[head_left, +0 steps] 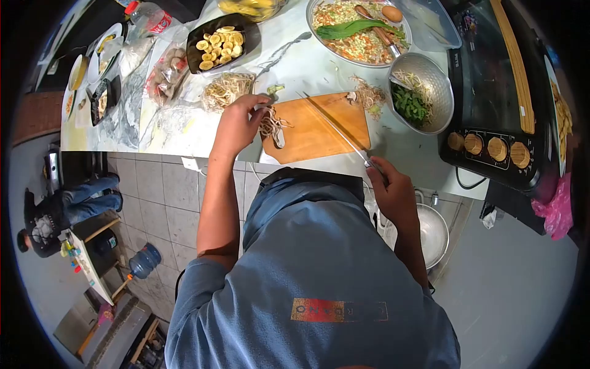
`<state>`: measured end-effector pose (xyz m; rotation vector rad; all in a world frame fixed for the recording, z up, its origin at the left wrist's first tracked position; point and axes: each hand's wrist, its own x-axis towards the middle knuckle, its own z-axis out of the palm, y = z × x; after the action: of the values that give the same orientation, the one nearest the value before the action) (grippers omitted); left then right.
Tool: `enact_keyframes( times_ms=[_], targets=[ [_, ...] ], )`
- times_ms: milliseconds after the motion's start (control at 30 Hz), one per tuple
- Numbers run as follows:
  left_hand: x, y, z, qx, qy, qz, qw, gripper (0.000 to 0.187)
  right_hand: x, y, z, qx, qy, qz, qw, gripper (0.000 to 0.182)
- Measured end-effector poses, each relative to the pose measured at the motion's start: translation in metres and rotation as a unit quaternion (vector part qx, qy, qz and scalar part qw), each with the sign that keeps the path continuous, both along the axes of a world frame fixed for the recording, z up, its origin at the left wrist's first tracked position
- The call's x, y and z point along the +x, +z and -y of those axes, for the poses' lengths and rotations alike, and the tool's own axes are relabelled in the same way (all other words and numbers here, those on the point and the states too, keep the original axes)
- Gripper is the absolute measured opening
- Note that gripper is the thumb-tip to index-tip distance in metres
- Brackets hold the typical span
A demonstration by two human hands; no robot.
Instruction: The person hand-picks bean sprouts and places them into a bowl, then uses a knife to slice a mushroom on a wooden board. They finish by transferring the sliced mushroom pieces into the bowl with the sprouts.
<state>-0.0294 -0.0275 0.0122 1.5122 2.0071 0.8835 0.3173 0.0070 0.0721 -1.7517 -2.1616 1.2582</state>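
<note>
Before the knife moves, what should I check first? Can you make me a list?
1. Knife held in the right hand: ok.
2. Left hand apart from the knife: ok, a gap shows between them.
3. Bean sprouts under the knife: not ok, they lie by the left hand, at the left edge of the wooden cutting board.
4. Knife sharp enough: cannot tell.
5. Room left in the metal bowl: ok, bare wall shows around the leafy greens.

Yellow slices (216,49) in dark bowl (236,24) | red-capped bottle (147,18), desk (283,55) far left | black oven (491,67), right | blue water jug (145,260), tiled floor (175,184)
</note>
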Motion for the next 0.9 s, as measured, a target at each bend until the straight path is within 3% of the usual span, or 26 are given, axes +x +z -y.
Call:
enact_keyframes(
  times_ms=[400, 900],
  targets=[
    [0.004, -0.008, -0.001, -0.034, 0.022, -0.07, 0.997, 0.021, 0.008, 0.005, 0.009, 0.01, -0.028, 0.0, 1.0, 0.04],
    [0.027, 0.013, -0.018, 0.005, 0.001, 0.081, 0.997, 0.019, 0.01, 0.007, 0.012, 0.013, -0.061, -0.022, 0.998, 0.038]
  ],
)
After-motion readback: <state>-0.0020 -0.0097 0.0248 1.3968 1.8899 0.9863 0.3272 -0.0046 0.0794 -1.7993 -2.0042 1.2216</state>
